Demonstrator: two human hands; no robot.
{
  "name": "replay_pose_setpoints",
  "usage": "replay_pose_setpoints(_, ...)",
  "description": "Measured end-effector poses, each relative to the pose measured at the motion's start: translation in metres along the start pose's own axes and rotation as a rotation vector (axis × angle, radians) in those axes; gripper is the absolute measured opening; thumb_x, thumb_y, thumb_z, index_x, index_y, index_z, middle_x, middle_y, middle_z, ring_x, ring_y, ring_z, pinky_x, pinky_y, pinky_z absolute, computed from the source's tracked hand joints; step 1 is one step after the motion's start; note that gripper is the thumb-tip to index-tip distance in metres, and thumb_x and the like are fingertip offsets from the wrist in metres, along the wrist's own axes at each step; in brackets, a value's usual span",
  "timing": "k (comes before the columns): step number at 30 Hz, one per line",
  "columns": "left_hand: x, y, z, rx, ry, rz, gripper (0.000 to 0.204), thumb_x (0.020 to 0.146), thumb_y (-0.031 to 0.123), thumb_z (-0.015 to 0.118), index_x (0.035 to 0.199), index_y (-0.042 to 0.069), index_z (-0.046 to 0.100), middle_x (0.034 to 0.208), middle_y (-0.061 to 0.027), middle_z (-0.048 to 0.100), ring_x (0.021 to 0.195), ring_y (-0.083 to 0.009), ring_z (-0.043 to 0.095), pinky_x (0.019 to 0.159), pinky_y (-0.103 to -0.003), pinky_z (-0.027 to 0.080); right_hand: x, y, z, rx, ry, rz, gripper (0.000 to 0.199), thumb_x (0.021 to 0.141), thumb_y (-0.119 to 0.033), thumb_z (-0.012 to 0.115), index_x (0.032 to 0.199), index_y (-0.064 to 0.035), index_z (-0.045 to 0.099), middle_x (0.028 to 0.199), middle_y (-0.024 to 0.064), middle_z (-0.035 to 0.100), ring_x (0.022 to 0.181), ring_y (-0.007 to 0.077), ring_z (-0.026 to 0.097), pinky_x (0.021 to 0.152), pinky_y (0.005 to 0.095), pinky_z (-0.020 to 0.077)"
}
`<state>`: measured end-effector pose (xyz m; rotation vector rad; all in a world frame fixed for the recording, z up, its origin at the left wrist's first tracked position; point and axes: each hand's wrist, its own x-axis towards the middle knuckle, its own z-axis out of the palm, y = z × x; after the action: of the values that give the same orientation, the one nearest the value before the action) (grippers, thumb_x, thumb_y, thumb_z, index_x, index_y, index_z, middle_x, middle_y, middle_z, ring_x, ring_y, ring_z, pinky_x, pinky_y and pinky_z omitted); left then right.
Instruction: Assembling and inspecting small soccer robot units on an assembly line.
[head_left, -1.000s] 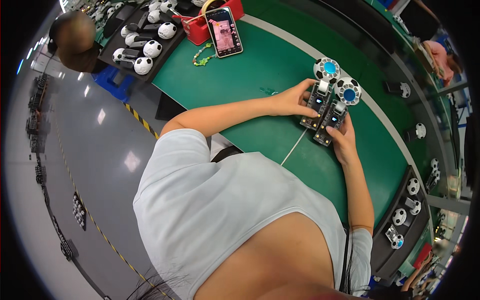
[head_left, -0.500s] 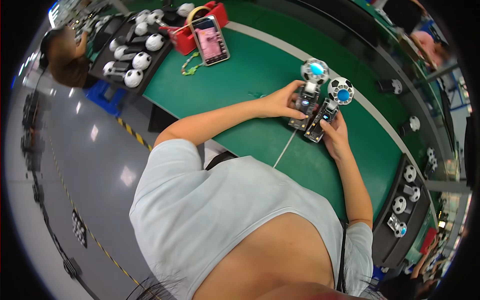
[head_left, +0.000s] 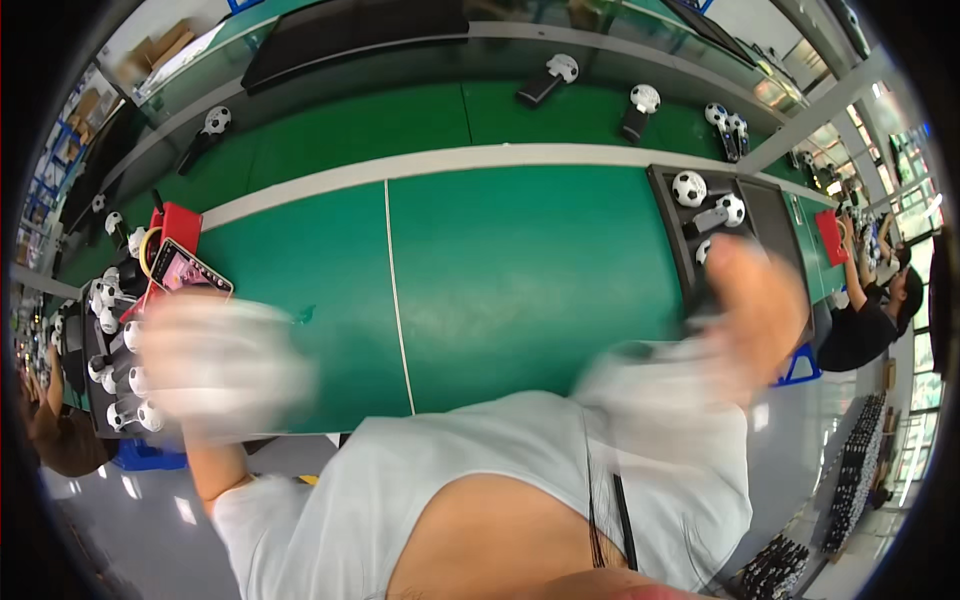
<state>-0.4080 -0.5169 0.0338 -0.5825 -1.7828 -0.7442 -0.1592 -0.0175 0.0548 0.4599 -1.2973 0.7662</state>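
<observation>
My left hand (head_left: 163,345) is at the left of the green table (head_left: 520,270), near a black tray. It is badly smeared by motion, and a large white blur (head_left: 245,365) lies against it. I cannot make out what that blur is or whether the fingers grip it. My right hand (head_left: 755,305), also smeared, is over the near part of the right black tray (head_left: 770,230). Its fingers do not show clearly, and anything in them is hidden. In that tray lie dark-handled devices with soccer-ball heads (head_left: 689,188).
At the left stand a phone (head_left: 188,270), a red holder (head_left: 182,222) and a tray of several ball-headed devices (head_left: 118,415). More devices (head_left: 563,68) lie beyond the table's pale edge strip (head_left: 500,155). A co-worker in black (head_left: 865,325) is at the far right.
The view has turned. Both hands have left the middle of the table and moved apart, left and right. The two lit ball-headed devices they held no longer show clearly.
</observation>
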Motion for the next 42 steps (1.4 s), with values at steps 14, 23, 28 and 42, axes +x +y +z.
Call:
replay_pose_setpoints(14, -0.053, -0.017, 0.392, 0.321, -1.012, -0.289, 0.048, 0.067, 0.047, 0.066, 0.098, 0.011, 0.068, 0.085, -0.0065, 0.069, 0.076, -0.0244, 0.066, 0.062, -0.034, 0.051, -0.171, 0.336, 0.049, -0.820, -0.447, 0.919, 0.042, 0.087, -0.039, 0.056, 0.090, 0.0016, 0.065, 0.081, 0.0146, 0.066, 0.072, 0.0217, 0.064, 0.062, 0.0352, 0.0502)
replay_pose_setpoints(23, -0.149, 0.235, 0.561, -0.168, -0.720, 0.239, 0.056, 0.067, 0.031, 0.071, 0.116, 0.009, 0.057, 0.124, -0.0197, 0.048, 0.112, -0.0367, 0.047, 0.084, -0.048, 0.043, -0.234, 0.411, -0.069, -1.491, -0.324, 0.913, 0.052, 0.076, -0.037, 0.063, 0.120, -0.0137, 0.052, 0.110, 0.0201, 0.062, 0.096, 0.0394, 0.061, 0.084, 0.0457, 0.0467)
replay_pose_setpoints(28, -0.169, 0.235, 0.594, -0.094, -0.822, 0.009, 0.057, 0.077, 0.029, 0.066, 0.128, 0.012, 0.045, 0.132, -0.0254, 0.040, 0.105, -0.0405, 0.046, 0.082, -0.047, 0.042, -0.229, 0.412, -0.026, -0.619, 0.486, 1.082, 0.038, 0.082, -0.026, 0.065, 0.103, 0.0038, 0.057, 0.104, 0.0205, 0.060, 0.082, 0.0246, 0.061, 0.064, 0.0272, 0.0538)
replay_pose_setpoints(42, -0.136, 0.114, 0.359, -1.831, -1.245, -1.096, 0.038, 0.087, 0.008, 0.060, 0.119, -0.005, 0.046, 0.110, -0.0201, 0.060, 0.097, -0.0270, 0.063, 0.087, -0.033, 0.054, -0.196, 0.350, 0.061, 1.061, 0.005, 1.471, 0.042, 0.082, -0.005, 0.051, 0.118, 0.0163, 0.044, 0.128, 0.0333, 0.046, 0.118, 0.0350, 0.050, 0.098, 0.0388, 0.0430)
